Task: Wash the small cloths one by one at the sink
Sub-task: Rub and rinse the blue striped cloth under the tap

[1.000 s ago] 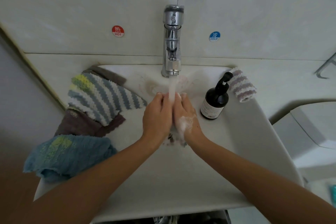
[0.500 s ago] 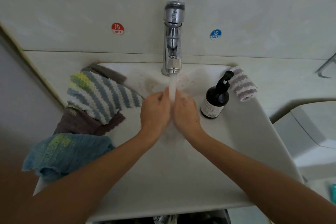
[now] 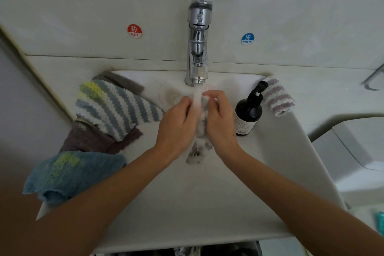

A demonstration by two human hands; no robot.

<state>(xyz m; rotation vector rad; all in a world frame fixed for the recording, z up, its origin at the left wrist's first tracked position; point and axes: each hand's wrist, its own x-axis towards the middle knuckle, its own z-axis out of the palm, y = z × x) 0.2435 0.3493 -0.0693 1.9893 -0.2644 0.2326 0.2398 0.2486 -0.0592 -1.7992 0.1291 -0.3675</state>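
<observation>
Over the white sink [image 3: 207, 197], my left hand [image 3: 176, 124] and my right hand [image 3: 220, 120] both grip a small grey-and-white striped cloth [image 3: 200, 143], bunched and wet, under the running water from the chrome tap [image 3: 198, 48]. Its lower end hangs down between my wrists. A grey-striped cloth with a yellow corner [image 3: 112, 108] lies on the sink's left rim over a brown cloth [image 3: 91, 141]. In front of those sits a blue cloth [image 3: 70, 174]. A pink-striped cloth [image 3: 278, 97] is folded on the right rim.
A dark pump bottle [image 3: 249, 114] stands on the sink's right side, close to my right hand. Hot [image 3: 134, 31] and cold [image 3: 247, 38] stickers mark the wall on either side of the tap. A toilet cistern [image 3: 361, 151] stands to the right.
My hands have parted a little and the cloth now shows between them, stretched lengthwise under the stream. The foam seen on my right hand a second ago is gone.
</observation>
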